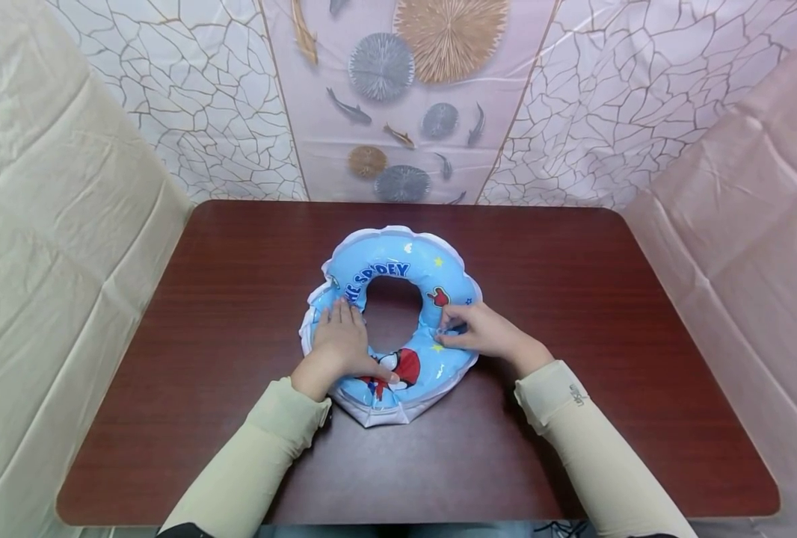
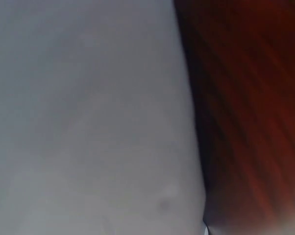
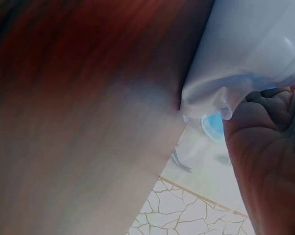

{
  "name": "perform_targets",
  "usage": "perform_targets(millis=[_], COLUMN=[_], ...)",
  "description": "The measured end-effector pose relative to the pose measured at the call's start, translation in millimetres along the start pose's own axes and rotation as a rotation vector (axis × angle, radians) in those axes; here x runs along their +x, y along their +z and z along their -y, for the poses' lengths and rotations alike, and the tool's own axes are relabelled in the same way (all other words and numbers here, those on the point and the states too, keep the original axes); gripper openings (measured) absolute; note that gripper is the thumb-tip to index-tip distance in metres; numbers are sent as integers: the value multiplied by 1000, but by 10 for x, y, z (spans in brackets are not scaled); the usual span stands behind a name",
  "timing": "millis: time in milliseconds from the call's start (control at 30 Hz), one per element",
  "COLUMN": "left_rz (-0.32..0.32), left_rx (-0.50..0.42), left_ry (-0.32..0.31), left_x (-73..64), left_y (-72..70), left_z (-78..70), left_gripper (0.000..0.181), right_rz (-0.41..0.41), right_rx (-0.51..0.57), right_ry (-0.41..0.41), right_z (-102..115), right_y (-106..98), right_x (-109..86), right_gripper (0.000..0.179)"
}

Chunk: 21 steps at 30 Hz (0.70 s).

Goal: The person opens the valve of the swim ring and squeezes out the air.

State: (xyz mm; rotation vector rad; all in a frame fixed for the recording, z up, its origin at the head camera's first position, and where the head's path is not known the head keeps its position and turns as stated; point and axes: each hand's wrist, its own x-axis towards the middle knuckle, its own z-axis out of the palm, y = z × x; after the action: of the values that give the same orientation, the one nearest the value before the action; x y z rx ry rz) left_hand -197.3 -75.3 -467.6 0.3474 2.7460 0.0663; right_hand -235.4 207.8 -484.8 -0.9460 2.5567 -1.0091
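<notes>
A blue inflatable swim ring (image 1: 388, 246) with a pale scalloped edge lies on the brown table, printed with lettering, yellow stars and a red cartoon figure. My left hand (image 1: 345, 345) rests on its left side, fingers straight and thumb spread toward the red figure. On the right side of the ring, my right hand (image 1: 482, 329) pinches its small clear valve between thumb and fingers. The right wrist view catches part of that right hand (image 3: 265, 142) beside the ring's pale underside (image 3: 250, 44). A blurred pale surface (image 2: 88, 117) fills most of the left wrist view.
The dark brown table (image 1: 237, 254) has rounded corners and extends around the ring on all sides. Behind it hangs a patterned backdrop (image 1: 405, 127). Pale padded cloth walls (image 1: 48, 261) stand at left and right. Some dark cables (image 1: 563, 528) show below the front edge.
</notes>
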Motion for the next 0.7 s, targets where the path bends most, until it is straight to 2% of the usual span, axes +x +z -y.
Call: perform_targets(millis=[367, 700], left_rz=[1, 0], left_rx=[8, -1], left_ry=[-2, 2], left_x=[2, 17], left_y=[43, 47], left_z=[19, 31], left_gripper=[149, 148], right_rz=[8, -49], right_rx=[12, -11], right_ry=[3, -78], right_z=[10, 23], right_y=[21, -46], right_x=[-7, -36], right_gripper=[19, 18])
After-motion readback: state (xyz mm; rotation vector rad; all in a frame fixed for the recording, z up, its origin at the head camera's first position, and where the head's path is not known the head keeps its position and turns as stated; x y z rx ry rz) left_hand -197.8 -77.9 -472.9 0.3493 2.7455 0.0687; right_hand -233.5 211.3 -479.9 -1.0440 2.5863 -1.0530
